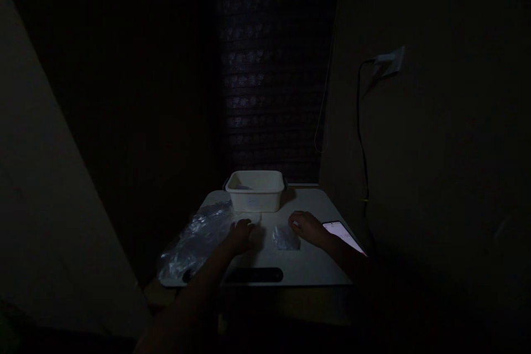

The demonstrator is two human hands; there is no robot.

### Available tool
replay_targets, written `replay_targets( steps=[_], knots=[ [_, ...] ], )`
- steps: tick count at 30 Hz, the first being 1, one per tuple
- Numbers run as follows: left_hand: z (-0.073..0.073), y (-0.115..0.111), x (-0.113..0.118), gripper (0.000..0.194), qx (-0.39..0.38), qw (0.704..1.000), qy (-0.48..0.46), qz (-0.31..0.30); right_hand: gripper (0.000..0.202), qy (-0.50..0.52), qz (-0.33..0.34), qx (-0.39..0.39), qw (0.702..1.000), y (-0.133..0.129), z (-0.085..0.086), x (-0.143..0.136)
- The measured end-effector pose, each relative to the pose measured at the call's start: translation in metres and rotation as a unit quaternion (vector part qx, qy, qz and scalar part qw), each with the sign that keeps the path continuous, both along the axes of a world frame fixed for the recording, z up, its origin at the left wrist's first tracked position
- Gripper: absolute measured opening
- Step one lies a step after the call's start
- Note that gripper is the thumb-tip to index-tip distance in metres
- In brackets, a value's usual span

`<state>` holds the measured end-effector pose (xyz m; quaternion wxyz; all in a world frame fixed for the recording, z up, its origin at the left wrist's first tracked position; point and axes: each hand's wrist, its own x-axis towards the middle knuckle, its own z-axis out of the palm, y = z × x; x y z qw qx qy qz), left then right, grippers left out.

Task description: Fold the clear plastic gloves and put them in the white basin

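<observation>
The scene is very dark. My left hand (pixel 242 236) reaches over the white table (pixel 265 257), fingers stretched out and apart, at the right edge of a large crinkled sheet or bag of clear plastic (pixel 199 240). Whether it touches the plastic I cannot tell. A small clear plastic bag (pixel 286 238) lies flat near the middle of the table. At its upper right corner is my right hand (pixel 307 227), fingers curled together, with a pale bit showing at the fingertips that looks like the bag's edge.
Behind the hands stands a white plastic tub (pixel 255 202) with dark side handles and something pale inside. A lit phone (pixel 342 237) lies at the table's right edge. A dark handle slot (pixel 255 275) is at the near edge. On the right wall, a cable (pixel 360 121) hangs from an outlet (pixel 392 62).
</observation>
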<state>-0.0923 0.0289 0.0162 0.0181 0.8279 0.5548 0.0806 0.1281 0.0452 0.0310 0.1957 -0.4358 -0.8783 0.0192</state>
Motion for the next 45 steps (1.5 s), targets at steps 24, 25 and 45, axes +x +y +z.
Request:
replay_targets(
  steps=[24,25,45],
  knots=[
    [0.017,0.018,0.056,0.008,-0.222,0.685,-0.694,-0.023,0.039,0.431,0.022,-0.329,0.840,0.004,-0.003,-0.009],
    [0.018,0.018,0.057,0.008,-0.236,0.675,-0.699,-0.032,0.039,0.426,0.034,-0.341,0.837,0.002,-0.002,-0.012],
    [0.029,0.014,0.042,0.029,-0.107,0.671,-0.732,0.041,0.010,0.598,0.069,-0.392,0.696,0.006,0.006,-0.005]
  ],
)
